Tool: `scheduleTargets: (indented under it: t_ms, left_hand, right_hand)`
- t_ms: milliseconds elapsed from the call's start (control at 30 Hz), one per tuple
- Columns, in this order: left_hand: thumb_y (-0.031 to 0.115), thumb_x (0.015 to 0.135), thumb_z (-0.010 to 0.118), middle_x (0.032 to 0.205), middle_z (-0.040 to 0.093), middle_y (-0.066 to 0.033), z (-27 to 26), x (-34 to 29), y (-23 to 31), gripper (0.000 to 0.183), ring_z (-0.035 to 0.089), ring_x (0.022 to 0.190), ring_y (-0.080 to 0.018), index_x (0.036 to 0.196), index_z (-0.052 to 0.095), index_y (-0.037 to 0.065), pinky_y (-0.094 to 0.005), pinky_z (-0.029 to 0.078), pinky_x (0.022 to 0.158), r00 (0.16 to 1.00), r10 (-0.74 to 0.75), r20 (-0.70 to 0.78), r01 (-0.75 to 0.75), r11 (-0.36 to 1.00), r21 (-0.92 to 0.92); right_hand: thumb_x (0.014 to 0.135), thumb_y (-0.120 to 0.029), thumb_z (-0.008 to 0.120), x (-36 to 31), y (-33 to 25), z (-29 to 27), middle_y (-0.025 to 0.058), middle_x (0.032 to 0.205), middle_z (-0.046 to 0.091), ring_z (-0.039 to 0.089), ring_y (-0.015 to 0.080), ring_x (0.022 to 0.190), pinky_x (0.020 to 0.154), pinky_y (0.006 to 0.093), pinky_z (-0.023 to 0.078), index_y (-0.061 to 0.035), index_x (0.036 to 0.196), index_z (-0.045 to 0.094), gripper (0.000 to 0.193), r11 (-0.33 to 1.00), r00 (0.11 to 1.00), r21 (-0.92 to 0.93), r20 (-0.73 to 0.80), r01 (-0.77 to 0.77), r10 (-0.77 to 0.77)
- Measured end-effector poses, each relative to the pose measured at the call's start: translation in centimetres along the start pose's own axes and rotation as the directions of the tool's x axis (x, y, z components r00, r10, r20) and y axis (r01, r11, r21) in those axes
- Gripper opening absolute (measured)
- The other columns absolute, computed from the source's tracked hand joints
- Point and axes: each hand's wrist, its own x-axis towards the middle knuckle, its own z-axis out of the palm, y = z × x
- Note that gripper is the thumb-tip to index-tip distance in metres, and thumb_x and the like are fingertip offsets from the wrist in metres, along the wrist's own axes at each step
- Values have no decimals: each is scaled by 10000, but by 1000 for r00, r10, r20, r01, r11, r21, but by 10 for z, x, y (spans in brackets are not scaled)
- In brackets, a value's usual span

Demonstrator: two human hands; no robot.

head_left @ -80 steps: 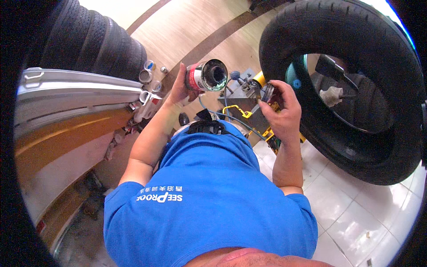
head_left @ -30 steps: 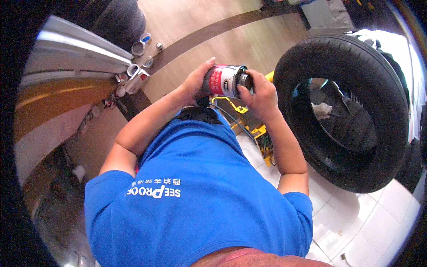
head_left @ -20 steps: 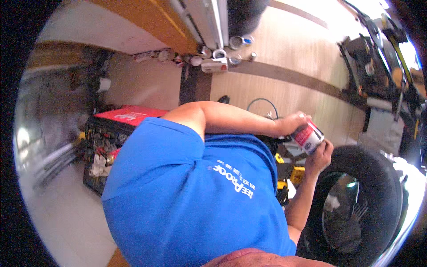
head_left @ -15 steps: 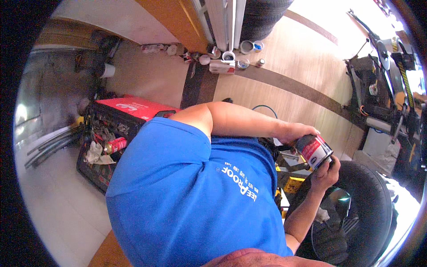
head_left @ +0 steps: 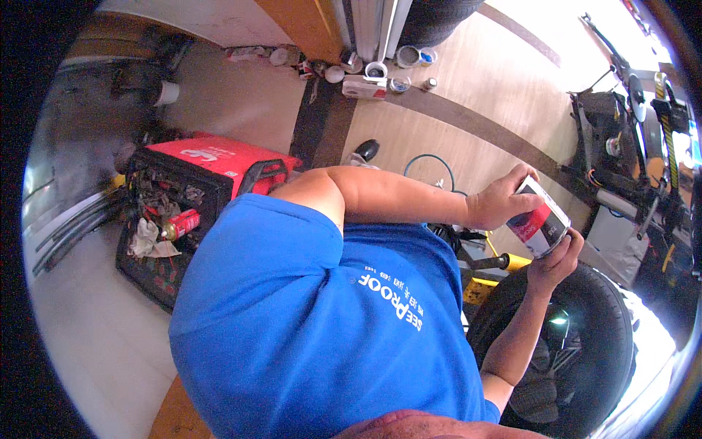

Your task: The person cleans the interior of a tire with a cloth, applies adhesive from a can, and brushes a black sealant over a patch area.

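Out in front of me to the right, both hands hold a tin can [head_left: 540, 227] with a red, black and white label. It lies tilted, one metal end toward the upper left. My left hand [head_left: 504, 199] reaches across my chest and grips the upper part, its thumb lying over the label. My right hand [head_left: 557, 261] is closed around the lower end, its fingers curled at the rim. Whether the can has a lid on cannot be made out. Below the hands lies a black tyre on a wheel [head_left: 613, 344].
A red and black cart [head_left: 194, 155] stands at my left, with a red spray can [head_left: 181, 224] and rags in its tray. A yellow cylinder [head_left: 518, 262] is close under the can. Cups and a box [head_left: 363, 88] line the wall edge; black machinery [head_left: 610, 124] stands far right.
Both hands have carried the can a little to the right. The can has turned, showing another part of its label, and my left thumb now lies across it.
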Motion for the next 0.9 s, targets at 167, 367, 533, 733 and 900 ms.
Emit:
scheduleTargets:
  t_ms: [167,367,533,733,900]
  left_hand:
    - [277,862,603,963,493,-93,-7,5,-6,460,493,908,-149,1203,356,94,-316,451,806,980,196,-14,-192,969,157]
    - [413,923,507,1036,509,-109,-9,11,-23,454,536,948,-142,1204,375,82,-306,473,846,996,-77,40,85,964,-251]
    - [611,894,376,863,667,-69,-9,12,-11,559,633,612,-193,1130,588,151,-280,497,433,780,-496,381,626,605,-492]
    - [584,908,396,979,643,-64,-24,21,-11,580,640,714,-170,1300,480,164,-241,463,397,816,-451,361,576,678,-456]
    - [591,916,369,1004,635,-97,-19,22,-13,558,643,735,-215,1252,500,166,-244,437,385,772,-547,323,634,630,-449]
  right_hand:
    - [957,-232,382,12,-10,4,187,863,592,603,329,750,708,394,477,-1,975,545,283,995,995,-24,46,-93,94]
    - [841,-79,534,40,-22,-12,139,972,556,609,374,751,590,429,500,-72,966,564,129,791,916,-488,336,369,-220]
    - [912,-343,529,41,-44,-36,219,802,599,588,428,776,654,459,459,-45,926,542,298,971,919,-181,387,155,-75]
    - [919,-198,532,31,-21,-38,210,871,619,619,383,810,708,397,487,-33,1108,547,251,995,930,97,368,-14,-23]
    - [940,-198,503,22,-9,-32,183,883,605,600,294,802,720,346,481,-13,1149,551,284,991,957,132,286,10,-48]
